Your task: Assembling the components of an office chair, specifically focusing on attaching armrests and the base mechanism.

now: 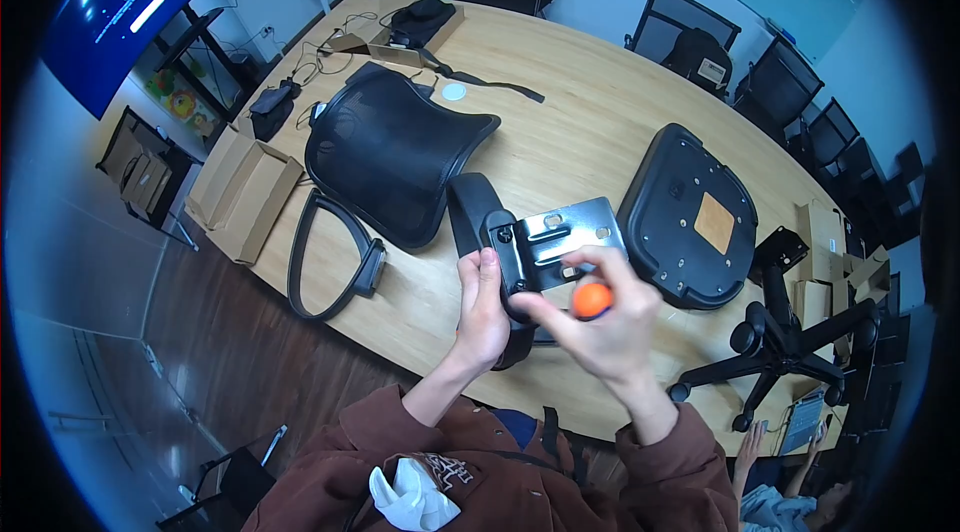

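Observation:
In front of me, a black chair armrest (pixel 475 204) is held up by my left hand (pixel 484 317), its thumb along the side. A shiny metal bracket plate (pixel 575 222) with slots is attached to it, and dark screw heads show at the joint. My right hand (pixel 615 322) is closed round an orange-ended tool handle (pixel 592 301), seen nearly end on; its shaft is hidden. The right thumb reaches to the lower screw area, and a finger lies over the plate's edge. A second black armrest loop (pixel 300 267) rests at the table's left edge.
On the wooden table (pixel 560 147) lie a mesh backrest (pixel 385 152) and an upturned seat (pixel 690 217). A wheeled chair base (pixel 780 347) stands at the right, near another person's hands (pixel 750 447). An open cardboard box (pixel 240 192) sits on the left edge.

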The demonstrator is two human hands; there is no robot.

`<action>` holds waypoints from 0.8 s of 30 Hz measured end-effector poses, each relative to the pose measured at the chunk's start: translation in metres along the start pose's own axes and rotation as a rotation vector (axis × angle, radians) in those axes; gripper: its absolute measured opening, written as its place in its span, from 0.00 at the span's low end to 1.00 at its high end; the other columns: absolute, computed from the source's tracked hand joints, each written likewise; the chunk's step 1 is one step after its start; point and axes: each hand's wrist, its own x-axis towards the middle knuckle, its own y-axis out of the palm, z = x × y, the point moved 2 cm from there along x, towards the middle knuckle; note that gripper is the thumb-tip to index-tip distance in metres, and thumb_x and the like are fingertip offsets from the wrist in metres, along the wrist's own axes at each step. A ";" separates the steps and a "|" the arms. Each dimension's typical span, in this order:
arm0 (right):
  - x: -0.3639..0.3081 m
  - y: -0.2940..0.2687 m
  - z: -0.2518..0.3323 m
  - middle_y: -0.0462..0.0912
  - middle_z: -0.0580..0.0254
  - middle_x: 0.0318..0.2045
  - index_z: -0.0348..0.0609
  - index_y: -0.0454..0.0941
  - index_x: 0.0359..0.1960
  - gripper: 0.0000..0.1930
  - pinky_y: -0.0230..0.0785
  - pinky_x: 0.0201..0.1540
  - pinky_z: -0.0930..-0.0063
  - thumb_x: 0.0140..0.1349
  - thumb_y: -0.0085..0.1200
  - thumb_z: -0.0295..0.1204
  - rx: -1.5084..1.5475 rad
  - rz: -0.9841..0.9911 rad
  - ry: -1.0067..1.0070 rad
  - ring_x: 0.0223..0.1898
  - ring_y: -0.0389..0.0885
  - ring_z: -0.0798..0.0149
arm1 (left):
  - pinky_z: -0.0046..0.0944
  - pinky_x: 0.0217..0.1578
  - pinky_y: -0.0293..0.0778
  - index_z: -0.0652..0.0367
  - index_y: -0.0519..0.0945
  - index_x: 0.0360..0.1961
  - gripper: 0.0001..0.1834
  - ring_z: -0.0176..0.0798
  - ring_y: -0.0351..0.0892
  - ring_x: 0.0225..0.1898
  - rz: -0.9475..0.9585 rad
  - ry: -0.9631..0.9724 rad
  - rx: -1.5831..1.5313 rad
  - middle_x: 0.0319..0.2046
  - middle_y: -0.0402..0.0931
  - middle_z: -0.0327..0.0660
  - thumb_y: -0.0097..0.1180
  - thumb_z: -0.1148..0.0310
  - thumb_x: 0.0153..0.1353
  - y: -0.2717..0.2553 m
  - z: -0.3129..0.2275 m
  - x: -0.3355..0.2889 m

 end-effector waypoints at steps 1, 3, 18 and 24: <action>0.003 -0.009 -0.004 0.81 0.65 0.20 0.40 0.79 0.28 0.19 0.70 0.24 0.79 0.47 0.78 0.37 0.092 -0.031 -0.006 0.20 0.79 0.73 | 0.34 0.36 0.81 0.60 0.59 0.51 0.23 0.34 0.80 0.35 -0.016 -0.025 -0.006 0.43 0.74 0.48 0.30 0.48 0.78 0.002 -0.003 -0.001; 0.008 -0.036 -0.007 0.79 0.69 0.20 0.41 0.76 0.25 0.14 0.66 0.24 0.84 0.52 0.74 0.30 0.232 -0.104 0.067 0.21 0.75 0.80 | 0.35 0.34 0.80 0.59 0.60 0.49 0.21 0.35 0.81 0.33 0.007 -0.067 0.016 0.38 0.76 0.47 0.29 0.49 0.78 -0.002 0.000 0.000; 0.036 -0.027 0.035 0.71 0.65 0.14 0.39 0.68 0.25 0.21 0.60 0.17 0.81 0.71 0.53 0.43 1.050 -0.106 -0.031 0.15 0.68 0.74 | 0.33 0.46 0.77 0.67 0.55 0.54 0.24 0.32 0.75 0.47 0.066 -0.113 0.081 0.47 0.70 0.49 0.42 0.54 0.76 0.012 0.005 -0.010; 0.036 -0.027 0.036 0.71 0.65 0.14 0.39 0.68 0.24 0.21 0.61 0.18 0.80 0.71 0.53 0.41 1.023 -0.106 -0.069 0.15 0.68 0.75 | 0.32 0.52 0.67 0.65 0.62 0.54 0.24 0.30 0.69 0.48 0.027 -0.102 0.168 0.46 0.68 0.43 0.41 0.51 0.77 0.012 0.007 -0.013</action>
